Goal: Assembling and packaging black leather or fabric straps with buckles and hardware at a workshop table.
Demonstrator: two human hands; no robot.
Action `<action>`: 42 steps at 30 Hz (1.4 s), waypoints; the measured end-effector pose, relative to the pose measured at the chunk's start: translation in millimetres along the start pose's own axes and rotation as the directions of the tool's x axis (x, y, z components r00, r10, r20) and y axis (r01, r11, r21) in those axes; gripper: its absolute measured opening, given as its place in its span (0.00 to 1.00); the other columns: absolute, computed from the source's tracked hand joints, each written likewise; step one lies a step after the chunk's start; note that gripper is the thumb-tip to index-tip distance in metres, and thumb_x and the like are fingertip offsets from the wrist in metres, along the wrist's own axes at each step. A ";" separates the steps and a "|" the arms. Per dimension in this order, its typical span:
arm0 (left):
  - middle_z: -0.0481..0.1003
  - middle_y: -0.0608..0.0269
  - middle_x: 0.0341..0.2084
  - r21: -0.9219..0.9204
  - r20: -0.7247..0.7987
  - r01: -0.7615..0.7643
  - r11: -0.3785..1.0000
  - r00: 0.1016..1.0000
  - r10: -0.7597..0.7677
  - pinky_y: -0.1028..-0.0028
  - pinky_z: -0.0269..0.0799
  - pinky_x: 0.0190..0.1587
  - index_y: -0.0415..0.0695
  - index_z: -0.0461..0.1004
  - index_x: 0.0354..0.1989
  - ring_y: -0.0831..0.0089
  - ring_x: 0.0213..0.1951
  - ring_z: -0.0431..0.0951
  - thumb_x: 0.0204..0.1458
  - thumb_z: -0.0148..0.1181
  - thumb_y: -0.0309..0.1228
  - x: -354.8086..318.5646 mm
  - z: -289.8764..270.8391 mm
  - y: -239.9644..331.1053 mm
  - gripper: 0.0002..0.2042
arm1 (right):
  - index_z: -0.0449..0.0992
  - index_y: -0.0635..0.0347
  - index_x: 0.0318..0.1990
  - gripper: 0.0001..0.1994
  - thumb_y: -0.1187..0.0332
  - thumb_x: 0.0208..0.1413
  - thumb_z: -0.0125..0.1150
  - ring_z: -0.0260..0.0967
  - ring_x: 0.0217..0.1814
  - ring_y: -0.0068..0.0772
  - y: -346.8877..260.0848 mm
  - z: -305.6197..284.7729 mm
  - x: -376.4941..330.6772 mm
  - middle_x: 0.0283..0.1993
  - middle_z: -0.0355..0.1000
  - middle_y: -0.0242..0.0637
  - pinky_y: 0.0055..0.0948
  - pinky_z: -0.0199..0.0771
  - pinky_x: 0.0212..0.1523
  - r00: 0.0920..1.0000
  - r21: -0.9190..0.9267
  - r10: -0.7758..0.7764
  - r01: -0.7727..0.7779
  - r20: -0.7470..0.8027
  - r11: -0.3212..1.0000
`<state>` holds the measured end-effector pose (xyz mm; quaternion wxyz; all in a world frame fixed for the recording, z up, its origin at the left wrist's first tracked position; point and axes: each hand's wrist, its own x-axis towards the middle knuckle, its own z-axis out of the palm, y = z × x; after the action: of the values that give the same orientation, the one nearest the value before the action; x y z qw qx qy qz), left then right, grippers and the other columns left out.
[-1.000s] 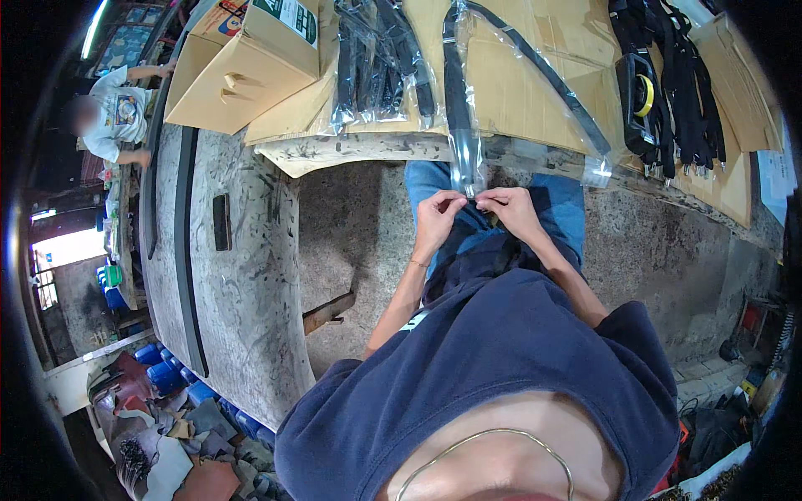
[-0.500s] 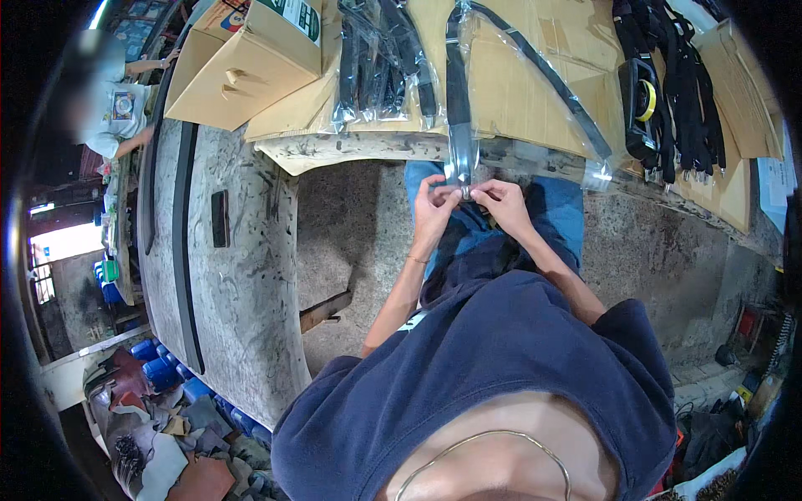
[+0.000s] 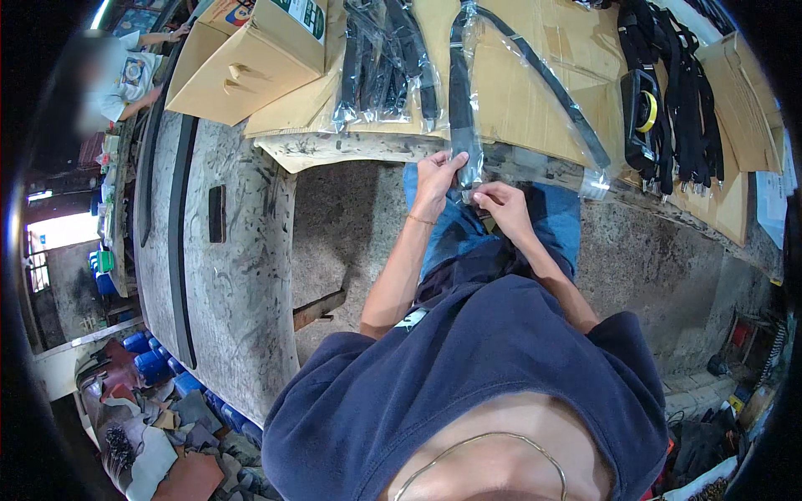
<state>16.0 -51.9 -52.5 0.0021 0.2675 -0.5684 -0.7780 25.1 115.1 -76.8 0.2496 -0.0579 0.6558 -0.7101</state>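
A pair of black suspenders (image 3: 461, 108) in clear plastic sleeves forms an upside-down V across the cardboard, with one strap hanging over the table edge toward my lap. My left hand (image 3: 436, 179) is closed on this strap's left side, thumb lying on the plastic. Lower down, my right hand (image 3: 504, 207) pinches the sleeve's bottom end, where a metal clip partly shows; the fingertips hide some of it. The other strap (image 3: 564, 104) runs down to the right, its sleeve end (image 3: 595, 184) hanging over the edge.
Bagged black straps (image 3: 384, 71) lie left of the suspenders, beside a cardboard box (image 3: 251, 67). At right are a tape dispenser (image 3: 642, 117) and hanging black suspenders with clips (image 3: 693, 108). A dark phone (image 3: 217, 214) rests on the left table (image 3: 242, 309). Another person (image 3: 125, 79) stands far left.
My left hand has moved up from the strap's lower end to grip higher along its side. My right hand stays at the end. The other person's arms have shifted upward.
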 end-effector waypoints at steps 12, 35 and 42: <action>0.72 0.73 0.17 0.049 0.028 0.060 0.997 0.998 -0.062 0.82 0.53 0.18 0.41 0.75 0.23 0.88 0.17 0.63 0.48 0.65 0.29 -13.6 -5.6 -0.3 0.07 | 0.76 0.69 0.33 0.15 0.61 0.57 0.58 0.72 0.28 0.21 -56.5 -7.5 64.3 0.27 0.74 0.35 0.20 0.72 0.30 0.979 -0.164 0.199 -0.204 -0.045 0.965; 0.72 0.74 0.20 0.181 -0.050 -0.076 0.981 0.995 0.087 0.82 0.55 0.22 0.37 0.77 0.32 0.87 0.21 0.63 0.53 0.59 0.30 -6.8 7.7 -8.9 0.08 | 0.80 0.65 0.30 0.19 0.54 0.51 0.62 0.76 0.27 0.37 -68.1 -8.7 52.1 0.21 0.74 0.44 0.32 0.72 0.31 0.991 -0.541 0.035 -0.099 -0.126 0.835; 0.75 0.70 0.27 0.046 -0.086 -0.067 0.997 0.994 0.071 0.82 0.62 0.27 0.36 0.76 0.34 0.85 0.25 0.68 0.53 0.61 0.28 2.3 -16.6 -22.2 0.07 | 0.79 0.63 0.36 0.12 0.63 0.52 0.62 0.73 0.30 0.37 -169.5 -130.6 -14.2 0.31 0.77 0.41 0.31 0.72 0.35 0.563 -0.836 -0.719 0.086 -0.408 0.542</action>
<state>27.7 -59.4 -76.6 0.0480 0.2815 -0.5933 -0.7526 -63.3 241.7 72.0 -0.2653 -0.0367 0.8855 -0.3797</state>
